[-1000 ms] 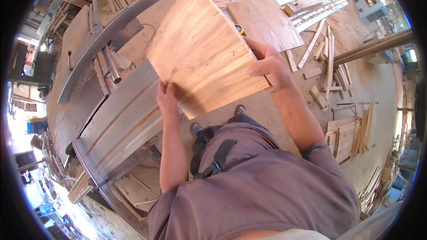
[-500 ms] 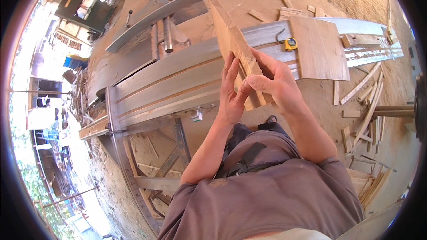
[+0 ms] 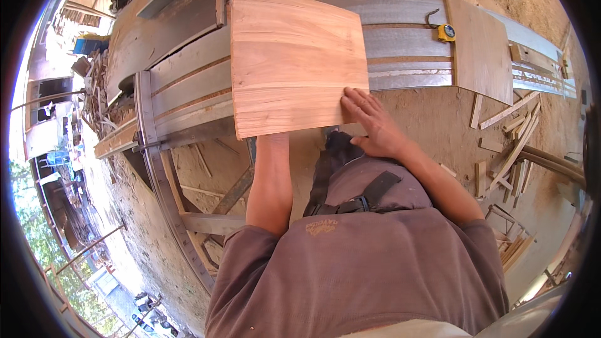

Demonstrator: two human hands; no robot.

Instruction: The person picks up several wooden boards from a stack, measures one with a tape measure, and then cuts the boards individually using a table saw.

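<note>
A pale wooden board [image 3: 297, 56], roughly square with straight grain, faces me above the long grey metal bench [image 3: 407, 37]. My left forearm [image 3: 270, 178] runs up beneath its near edge; the left hand is hidden behind the wood, so its grip does not show. At the board's near right corner, my right hand [image 3: 380, 126] lays its stretched fingers on the face, thumb apart. On the bench to the right sits a yellow tape measure [image 3: 446, 32], beside a flat sheet of plywood [image 3: 481, 53].
A small wooden block [image 3: 534, 57] lies on the bench's far right. Wood offcuts [image 3: 516, 156] are strewn on the floor at right. A metal rail [image 3: 149, 112] crosses the bench's left end, and more scrap wood [image 3: 103, 103] is piled beyond it.
The board has turned from edge-on to face-on and moved left. My left hand has gone behind it; my right hand has shifted from its edge to its near right corner.
</note>
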